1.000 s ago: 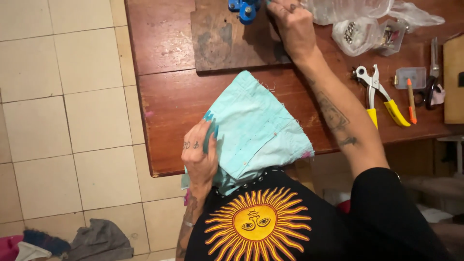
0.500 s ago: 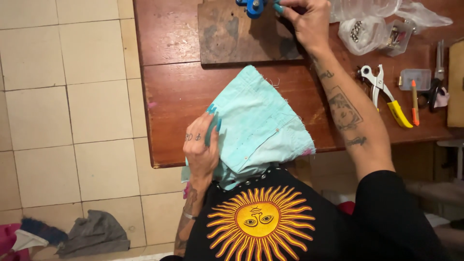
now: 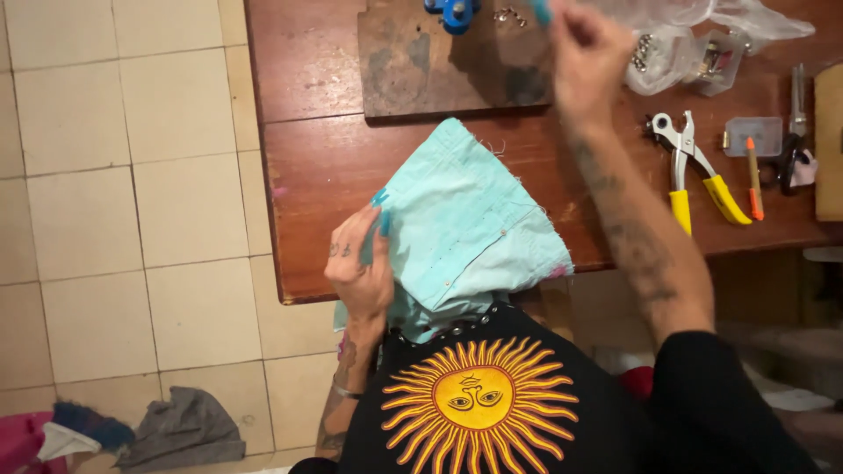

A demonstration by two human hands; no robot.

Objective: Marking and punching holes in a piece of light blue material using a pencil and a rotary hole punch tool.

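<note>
The pale turquoise cotton garment (image 3: pixel 461 233) lies on the dark red wooden table (image 3: pixel 316 167), its near edge pinned under the closed left hand (image 3: pixel 360 268). The blurred right hand (image 3: pixel 587 48) is lifted over the worn brown board (image 3: pixel 439 75) beside small metal studs (image 3: pixel 507 14), fingers pinched; whether on anything I cannot tell. The work looks like fitting studs, so placing one calls for precise aim; clear plastic bags (image 3: pixel 654 57) hold more metal pieces.

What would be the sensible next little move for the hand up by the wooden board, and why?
Probably bring the right hand back toward the light blue fabric. It is raised and blurred above the wooden board, near small metal pieces, while the left hand pins the fabric's edge on the table.
</note>
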